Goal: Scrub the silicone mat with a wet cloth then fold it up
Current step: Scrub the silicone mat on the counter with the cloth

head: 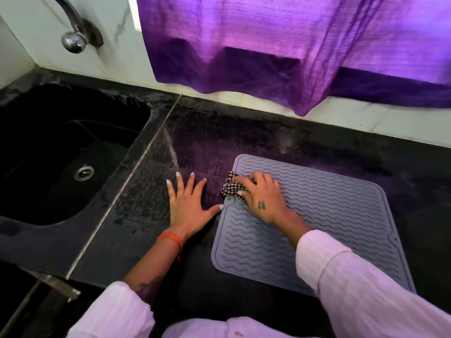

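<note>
She looks mid-scrub: the right hand (262, 196) grips the checked cloth (231, 185) on the silicone mat (329, 215) lying flat on the surface (244, 132), left hand (188, 203) splayed beside it, folding not begun.

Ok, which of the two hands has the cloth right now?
The right hand, curled on the checked cloth at the mat's left edge. The left hand lies flat on the counter, thumb touching the mat.

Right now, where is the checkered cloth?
In the head view, the checkered cloth is bunched under the right hand, on the far-left corner of the grey silicone mat.
</note>
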The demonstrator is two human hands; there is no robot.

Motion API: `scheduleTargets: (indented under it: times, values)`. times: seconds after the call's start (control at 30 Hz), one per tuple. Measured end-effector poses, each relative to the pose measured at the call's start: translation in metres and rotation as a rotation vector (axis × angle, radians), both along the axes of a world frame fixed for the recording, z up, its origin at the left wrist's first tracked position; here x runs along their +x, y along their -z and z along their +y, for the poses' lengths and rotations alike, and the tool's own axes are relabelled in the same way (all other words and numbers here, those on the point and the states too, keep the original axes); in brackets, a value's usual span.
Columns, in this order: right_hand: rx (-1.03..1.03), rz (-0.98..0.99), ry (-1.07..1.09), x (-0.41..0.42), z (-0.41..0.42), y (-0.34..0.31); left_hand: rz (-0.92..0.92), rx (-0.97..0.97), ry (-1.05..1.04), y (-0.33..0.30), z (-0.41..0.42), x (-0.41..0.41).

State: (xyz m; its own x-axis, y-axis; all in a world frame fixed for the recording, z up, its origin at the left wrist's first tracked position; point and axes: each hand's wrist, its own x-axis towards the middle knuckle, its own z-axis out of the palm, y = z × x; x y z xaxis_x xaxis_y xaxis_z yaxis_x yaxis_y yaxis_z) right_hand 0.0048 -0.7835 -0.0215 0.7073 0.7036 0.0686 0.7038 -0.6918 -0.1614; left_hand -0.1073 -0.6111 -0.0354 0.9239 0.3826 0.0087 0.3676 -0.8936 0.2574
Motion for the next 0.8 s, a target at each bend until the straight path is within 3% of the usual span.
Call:
scheduleTargets:
  times: [0.1, 0.2, 0.33, 0.47, 0.57, 0.7, 0.8]
  values:
    - [0.104, 0.143, -0.058, 0.026, 0.003, -0.012, 0.015, -0.013, 0.004, -0.001, 0.003, 0.002]
    - [0.199, 0.002, 0.088, 0.037, 0.01, -0.013, 0.017, -0.016, 0.006, -0.001, 0.002, 0.003]
    - [-0.014, -0.091, 0.185, 0.03, 0.019, 0.007, 0.024, -0.035, 0.001, 0.0, 0.001, 0.002]
    - [0.053, 0.042, 0.108, 0.052, 0.019, -0.005, 0.02, -0.04, 0.002, 0.0, -0.002, 0.003]
    - [0.148, 0.032, 0.202, 0.052, 0.016, -0.007, 0.016, -0.04, 0.003, -0.001, -0.004, 0.002]
    - [0.026, -0.017, 0.327, 0.037, 0.02, 0.001, 0.014, -0.007, 0.019, -0.004, -0.009, 0.003]
    - [0.073, 0.123, 0.278, 0.05, 0.019, -0.012, 0.016, 0.031, 0.053, -0.006, -0.013, 0.003]
